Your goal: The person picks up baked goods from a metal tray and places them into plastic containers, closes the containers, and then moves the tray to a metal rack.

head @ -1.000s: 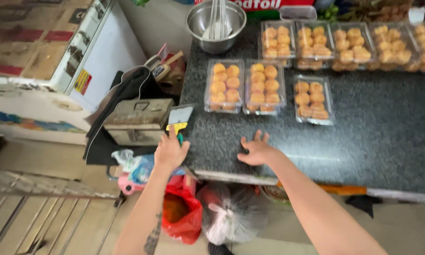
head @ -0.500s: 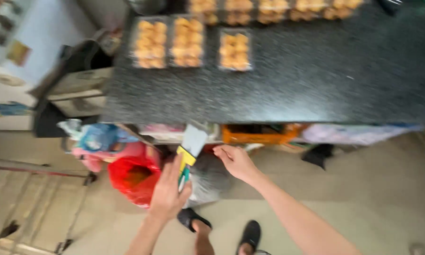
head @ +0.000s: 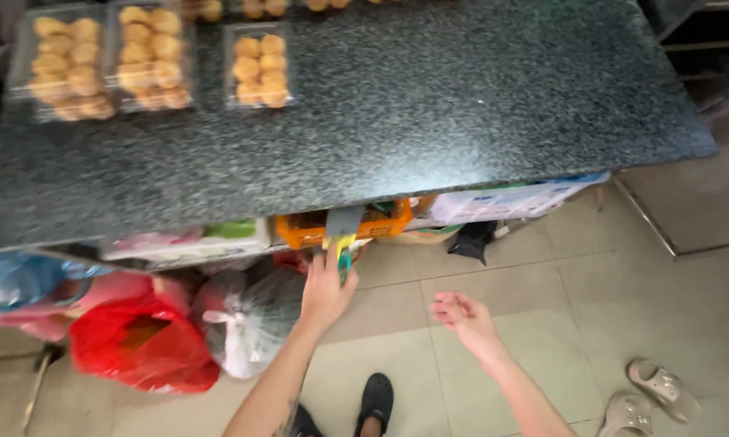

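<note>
The flat grey scraper with a yellow and green handle [head: 342, 239] sits in the left hand [head: 325, 291], whose grip is clenched around the handle, just below the near edge of the dark speckled stone table [head: 429, 105]. The right hand [head: 461, 316] hangs released, holding nothing, above the pale tiled floor [head: 591, 307]. Clear plastic boxes of round golden buns [head: 259, 69] rest far left on the table.

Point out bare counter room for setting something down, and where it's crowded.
The granite counter is bare from the clear pastry boxes rightward to its right edge. Its upper-left corner is packed with boxes. The left hand holds a scraper below the front edge; the right hand is empty.
</note>
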